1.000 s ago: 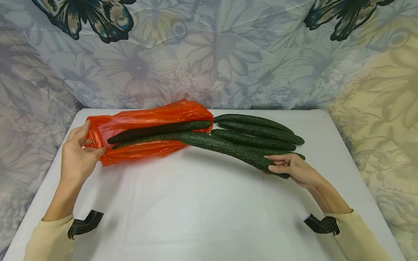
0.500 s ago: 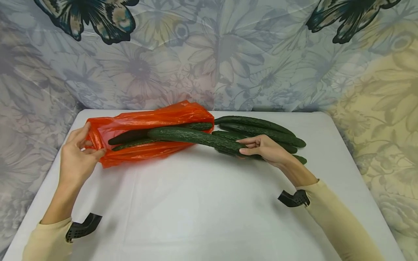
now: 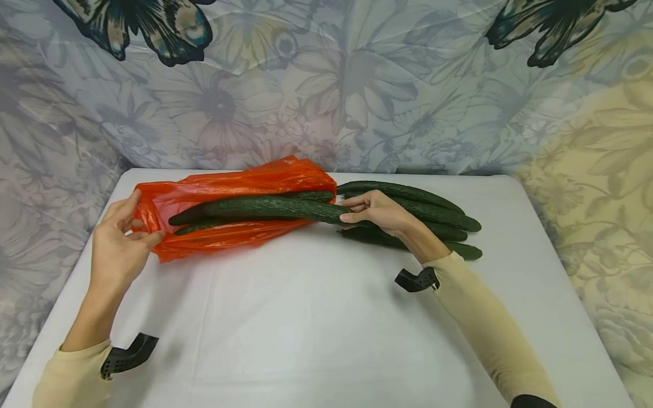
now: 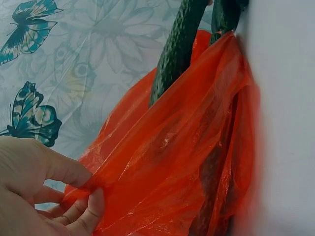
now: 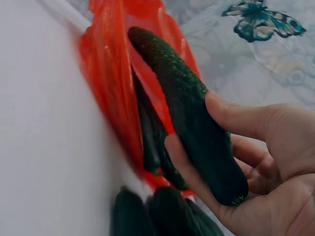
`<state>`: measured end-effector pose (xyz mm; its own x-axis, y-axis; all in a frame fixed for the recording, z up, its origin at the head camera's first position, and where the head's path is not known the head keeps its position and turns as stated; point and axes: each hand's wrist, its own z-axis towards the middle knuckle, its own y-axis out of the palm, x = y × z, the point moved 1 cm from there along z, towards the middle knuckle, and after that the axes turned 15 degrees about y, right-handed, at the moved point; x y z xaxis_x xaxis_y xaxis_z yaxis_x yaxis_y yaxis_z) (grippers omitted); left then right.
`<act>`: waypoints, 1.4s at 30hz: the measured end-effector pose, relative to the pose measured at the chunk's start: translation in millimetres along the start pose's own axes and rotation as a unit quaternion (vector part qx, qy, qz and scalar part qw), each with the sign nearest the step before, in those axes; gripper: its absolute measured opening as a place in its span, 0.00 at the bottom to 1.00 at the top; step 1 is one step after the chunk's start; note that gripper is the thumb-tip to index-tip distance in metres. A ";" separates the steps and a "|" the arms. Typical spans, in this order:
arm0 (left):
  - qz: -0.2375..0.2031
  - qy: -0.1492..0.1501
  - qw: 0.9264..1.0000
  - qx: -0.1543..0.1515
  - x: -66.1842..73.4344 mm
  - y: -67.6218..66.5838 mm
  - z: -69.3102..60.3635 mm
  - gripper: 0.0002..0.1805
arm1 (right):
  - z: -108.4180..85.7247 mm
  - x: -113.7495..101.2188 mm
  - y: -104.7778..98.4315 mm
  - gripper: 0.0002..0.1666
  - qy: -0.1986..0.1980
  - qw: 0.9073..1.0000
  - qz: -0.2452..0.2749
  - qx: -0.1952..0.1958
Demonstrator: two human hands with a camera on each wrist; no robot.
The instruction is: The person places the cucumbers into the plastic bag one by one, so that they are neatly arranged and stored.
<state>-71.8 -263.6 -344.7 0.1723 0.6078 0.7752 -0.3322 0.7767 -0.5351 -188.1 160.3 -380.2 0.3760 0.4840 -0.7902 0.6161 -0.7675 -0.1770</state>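
Observation:
My right hand (image 3: 380, 214) grips a long dark green cucumber (image 3: 265, 208) near its right end, thumb on one side and fingers on the other in the right wrist view. Most of its length lies within the opening of a red plastic bag (image 3: 255, 175). More cucumbers (image 5: 148, 142) lie inside the bag beneath it. At the bag's left end, my left hand (image 3: 119, 243) pinches the film between thumb and fingers, as the left wrist view also shows.
Several cucumbers (image 3: 433, 212) lie side by side on the white table (image 3: 306, 323), right of the bag and partly behind my right hand and forearm. A patterned fabric backdrop (image 3: 347, 85) rises behind the table's far edge.
My right hand has moved left and away from me, carrying the cucumber from over the pile's front into the bag's opening. The left hand has kept its hold on the bag, nearly still.

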 end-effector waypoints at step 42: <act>-0.011 0.021 0.999 -0.025 1.1 -4.2 -3.2 0.45 | 115.0 -74.4 42.8 0.26 -0.129 0.971 -0.150 0.131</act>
<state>-67.2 -265.7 -342.8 0.2175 0.5956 0.7733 -0.2816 0.7969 -0.5345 -269.3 43.1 -396.4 0.0003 0.6067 -0.7949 0.4608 -0.7056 -0.5384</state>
